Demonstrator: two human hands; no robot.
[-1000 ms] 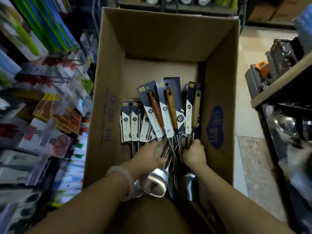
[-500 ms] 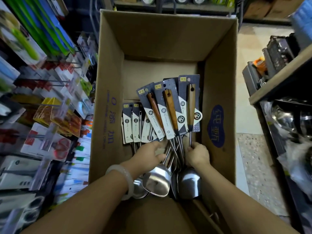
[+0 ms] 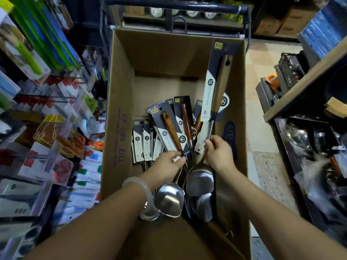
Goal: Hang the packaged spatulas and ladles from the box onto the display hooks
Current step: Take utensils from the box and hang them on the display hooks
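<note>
Directly below the head camera, an open cardboard box (image 3: 120, 102) sits in a shop aisle, holding a pile of packaged steel spatulas and ladles. The right hand (image 3: 218, 153) grips the thin metal shaft of one spatula (image 3: 216, 94) and holds it raised above the pile, its wooden handle and card sleeve pointing toward the far right corner of the box, its shiny blade (image 3: 200, 182) low near the wrist. The sleeve on it is dark blue and white, with a small yellow sticker at the top, a recycling mark and a round logo; the print is too small to read. The left hand (image 3: 166, 166), with a pale bangle (image 3: 139, 192) on its wrist, pinches the lower end of another wooden-handled utensil (image 3: 171, 131) lying in the pile, just where its card sleeve ends. The two hands are apart, each on its own utensil. Further left in the box lie smaller all-metal utensils (image 3: 144, 141) in matching dark and white sleeves. The inner left wall of the box carries blue printed Chinese characters, and the right wall has a dark blue oval stamp (image 3: 230, 136) with characters, partly hidden by the hand. To the left, display hooks (image 3: 56, 98) hold packaged kitchen goods in red, green and white. To the right, a wooden shelf (image 3: 304, 81) stands above steel bowls (image 3: 298, 137).
</note>
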